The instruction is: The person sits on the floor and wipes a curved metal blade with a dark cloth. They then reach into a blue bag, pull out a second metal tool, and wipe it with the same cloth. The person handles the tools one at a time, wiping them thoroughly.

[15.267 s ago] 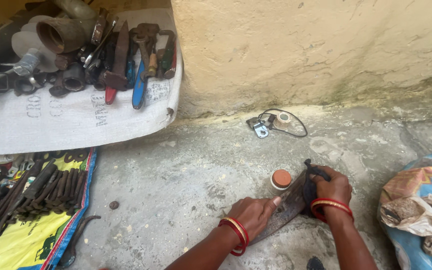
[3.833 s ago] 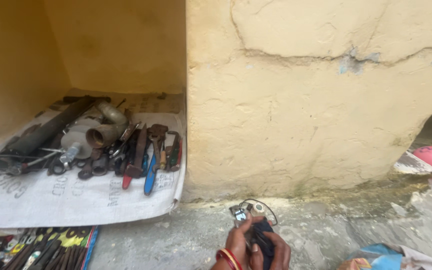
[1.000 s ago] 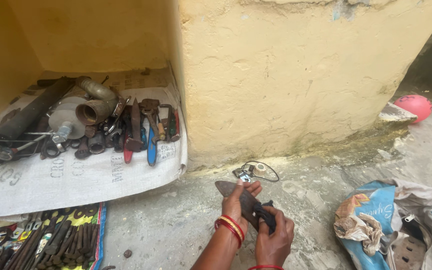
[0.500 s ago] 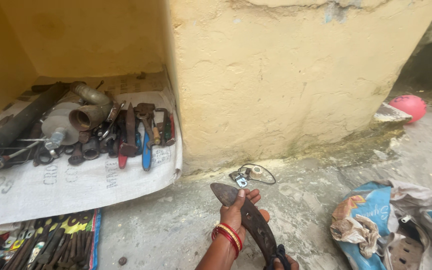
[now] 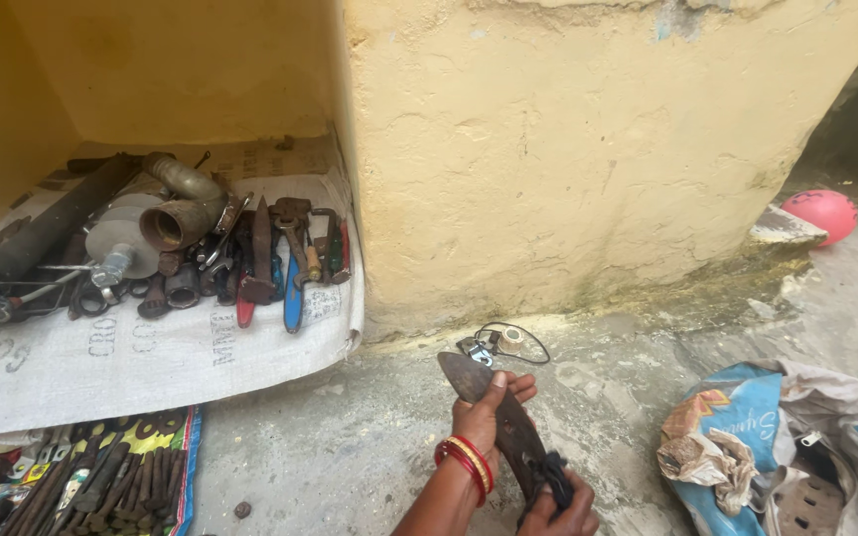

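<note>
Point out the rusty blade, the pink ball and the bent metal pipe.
rusty blade (image 5: 469, 379): head view, on the broad flat near its tip.
pink ball (image 5: 820, 212): head view, middle of its rounded side.
bent metal pipe (image 5: 179, 213): head view, on the barrel behind its open mouth.

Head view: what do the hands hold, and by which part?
A rusty blade: right hand grips its cloth-wrapped handle end, left hand holds its broad middle.
</note>
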